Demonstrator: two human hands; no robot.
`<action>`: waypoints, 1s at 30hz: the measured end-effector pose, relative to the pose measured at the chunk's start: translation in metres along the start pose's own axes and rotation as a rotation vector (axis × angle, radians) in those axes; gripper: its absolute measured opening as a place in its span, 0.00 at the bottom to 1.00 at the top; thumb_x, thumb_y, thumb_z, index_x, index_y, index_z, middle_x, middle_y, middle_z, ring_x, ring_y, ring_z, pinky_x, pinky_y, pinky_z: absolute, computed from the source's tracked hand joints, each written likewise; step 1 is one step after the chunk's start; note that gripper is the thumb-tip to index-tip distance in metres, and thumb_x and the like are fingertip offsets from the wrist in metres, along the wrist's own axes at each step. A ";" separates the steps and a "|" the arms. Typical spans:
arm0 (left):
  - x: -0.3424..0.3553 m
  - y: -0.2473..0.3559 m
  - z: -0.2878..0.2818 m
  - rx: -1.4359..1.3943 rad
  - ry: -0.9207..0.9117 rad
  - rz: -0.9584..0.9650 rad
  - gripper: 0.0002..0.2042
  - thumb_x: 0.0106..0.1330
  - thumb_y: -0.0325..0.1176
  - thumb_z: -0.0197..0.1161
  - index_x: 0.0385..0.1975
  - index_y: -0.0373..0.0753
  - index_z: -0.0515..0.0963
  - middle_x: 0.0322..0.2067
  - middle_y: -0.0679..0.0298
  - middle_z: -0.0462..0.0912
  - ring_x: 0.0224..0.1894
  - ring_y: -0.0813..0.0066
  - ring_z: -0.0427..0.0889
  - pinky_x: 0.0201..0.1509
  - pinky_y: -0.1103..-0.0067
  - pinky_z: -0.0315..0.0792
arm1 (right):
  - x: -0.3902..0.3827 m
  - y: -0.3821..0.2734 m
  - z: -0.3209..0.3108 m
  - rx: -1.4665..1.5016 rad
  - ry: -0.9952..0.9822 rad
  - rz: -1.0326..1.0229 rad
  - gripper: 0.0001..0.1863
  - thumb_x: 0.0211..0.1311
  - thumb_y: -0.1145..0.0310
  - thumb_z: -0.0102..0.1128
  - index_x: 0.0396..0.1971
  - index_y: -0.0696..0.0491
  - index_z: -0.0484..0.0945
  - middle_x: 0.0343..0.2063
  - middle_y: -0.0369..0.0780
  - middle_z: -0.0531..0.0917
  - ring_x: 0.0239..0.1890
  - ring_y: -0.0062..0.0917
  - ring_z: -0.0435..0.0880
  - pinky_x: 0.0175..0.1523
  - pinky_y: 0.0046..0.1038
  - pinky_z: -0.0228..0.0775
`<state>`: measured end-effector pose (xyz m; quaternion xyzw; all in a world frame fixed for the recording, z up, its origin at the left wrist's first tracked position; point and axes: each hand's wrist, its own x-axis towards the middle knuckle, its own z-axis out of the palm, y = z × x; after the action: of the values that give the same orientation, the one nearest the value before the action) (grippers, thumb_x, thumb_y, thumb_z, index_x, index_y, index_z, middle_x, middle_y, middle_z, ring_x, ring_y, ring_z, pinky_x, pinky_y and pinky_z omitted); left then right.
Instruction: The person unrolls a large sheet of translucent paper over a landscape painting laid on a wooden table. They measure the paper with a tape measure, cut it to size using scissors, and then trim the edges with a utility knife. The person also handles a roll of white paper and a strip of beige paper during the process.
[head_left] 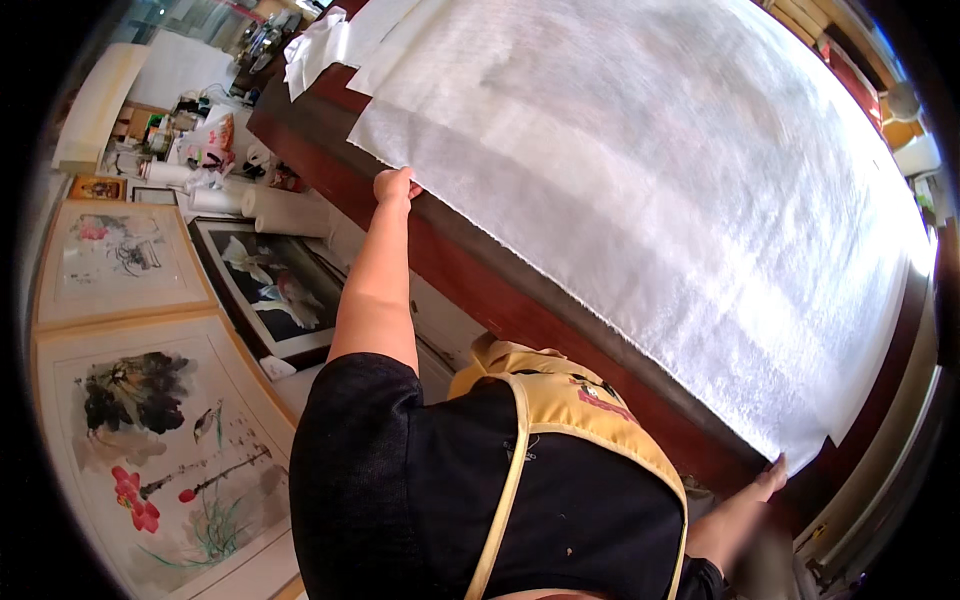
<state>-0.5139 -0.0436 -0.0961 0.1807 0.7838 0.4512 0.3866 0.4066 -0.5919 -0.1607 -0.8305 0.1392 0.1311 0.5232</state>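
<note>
A large, thin white sheet (600, 200), with a frayed near edge, is spread over a dark red table (460, 270). I cannot tell whether it is paper or cloth. My left hand (397, 186) is closed on the sheet's near edge toward its left corner, arm stretched out. At the near right corner, my right hand (770, 478) pinches the same edge, its fingers partly hidden by the sheet. Between the two hands the edge runs slantwise along the tabletop's near side. More white layers (375, 45) show at the sheet's far left.
Framed flower paintings (170, 450) lean at the left, beside a dark framed picture (270, 285). White rolls (290, 212) lie behind them, near a cluttered shelf with bags (210, 145) and bottles. I wear a yellow apron (570, 400) close to the table's edge.
</note>
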 end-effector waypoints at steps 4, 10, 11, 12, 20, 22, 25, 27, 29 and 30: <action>-0.003 -0.004 -0.003 0.067 0.064 -0.009 0.04 0.58 0.24 0.60 0.29 0.29 0.77 0.30 0.57 0.81 0.24 0.69 0.81 0.23 0.75 0.80 | -0.005 -0.003 0.006 0.077 -0.004 -0.017 0.15 0.54 0.71 0.70 0.40 0.60 0.79 0.36 0.37 0.83 0.34 0.24 0.82 0.35 0.23 0.74; -0.012 0.000 -0.015 0.137 0.108 0.005 0.07 0.59 0.26 0.60 0.29 0.27 0.77 0.28 0.56 0.80 0.21 0.69 0.81 0.21 0.76 0.79 | -0.004 -0.010 0.007 0.124 -0.030 0.068 0.12 0.54 0.70 0.70 0.38 0.57 0.80 0.33 0.36 0.83 0.31 0.23 0.81 0.30 0.23 0.70; -0.015 0.001 -0.016 0.145 0.111 0.000 0.07 0.60 0.26 0.60 0.29 0.27 0.77 0.28 0.56 0.80 0.21 0.69 0.81 0.21 0.76 0.79 | 0.002 -0.007 0.005 0.095 -0.047 0.065 0.12 0.54 0.71 0.70 0.38 0.57 0.80 0.33 0.36 0.83 0.31 0.23 0.81 0.31 0.23 0.70; -0.014 -0.001 -0.017 0.152 0.110 -0.008 0.07 0.60 0.26 0.60 0.29 0.27 0.77 0.29 0.56 0.80 0.21 0.69 0.81 0.21 0.76 0.79 | 0.009 -0.005 0.001 0.065 -0.061 0.058 0.12 0.54 0.71 0.70 0.38 0.57 0.80 0.33 0.36 0.83 0.31 0.23 0.81 0.31 0.22 0.70; -0.001 -0.010 -0.020 0.132 0.049 0.131 0.09 0.58 0.25 0.63 0.34 0.24 0.78 0.32 0.52 0.82 0.27 0.63 0.84 0.28 0.70 0.84 | -0.006 0.027 0.012 0.236 -0.217 0.076 0.19 0.57 0.72 0.67 0.46 0.66 0.77 0.44 0.45 0.81 0.43 0.33 0.80 0.49 0.34 0.72; 0.007 -0.027 0.001 0.094 0.003 0.155 0.11 0.54 0.27 0.67 0.33 0.26 0.79 0.33 0.53 0.82 0.28 0.63 0.84 0.27 0.70 0.83 | -0.005 0.012 0.000 0.210 -0.056 0.081 0.23 0.56 0.71 0.67 0.49 0.69 0.75 0.49 0.48 0.80 0.48 0.36 0.79 0.56 0.39 0.72; -0.001 -0.026 0.008 0.351 0.264 0.346 0.25 0.51 0.36 0.73 0.44 0.25 0.75 0.40 0.48 0.82 0.40 0.55 0.83 0.46 0.64 0.78 | -0.030 0.004 0.025 0.074 0.124 0.062 0.16 0.52 0.71 0.71 0.39 0.63 0.82 0.38 0.42 0.83 0.37 0.30 0.81 0.43 0.31 0.74; -0.067 -0.009 0.016 0.797 0.382 0.380 0.36 0.55 0.52 0.70 0.51 0.24 0.70 0.52 0.42 0.74 0.55 0.49 0.74 0.59 0.62 0.69 | -0.041 -0.011 0.030 0.182 -0.013 0.094 0.15 0.53 0.72 0.71 0.40 0.59 0.80 0.31 0.38 0.82 0.31 0.26 0.80 0.36 0.25 0.72; -0.030 -0.049 0.008 0.929 0.508 0.836 0.31 0.60 0.53 0.65 0.49 0.28 0.72 0.48 0.45 0.77 0.55 0.50 0.71 0.60 0.62 0.65 | -0.034 -0.016 0.020 0.419 -0.239 0.135 0.16 0.58 0.68 0.68 0.45 0.55 0.78 0.37 0.36 0.82 0.39 0.24 0.80 0.43 0.27 0.71; -0.057 -0.053 0.024 0.914 0.383 0.960 0.28 0.62 0.52 0.64 0.49 0.30 0.73 0.47 0.47 0.77 0.54 0.51 0.72 0.58 0.62 0.66 | -0.039 -0.023 0.011 0.346 -0.238 0.098 0.15 0.59 0.65 0.67 0.45 0.52 0.77 0.39 0.34 0.81 0.42 0.21 0.79 0.46 0.29 0.70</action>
<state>-0.4554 -0.0939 -0.1227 0.5700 0.7829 0.2205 -0.1163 0.3783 -0.5689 -0.1319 -0.6992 0.1371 0.2280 0.6636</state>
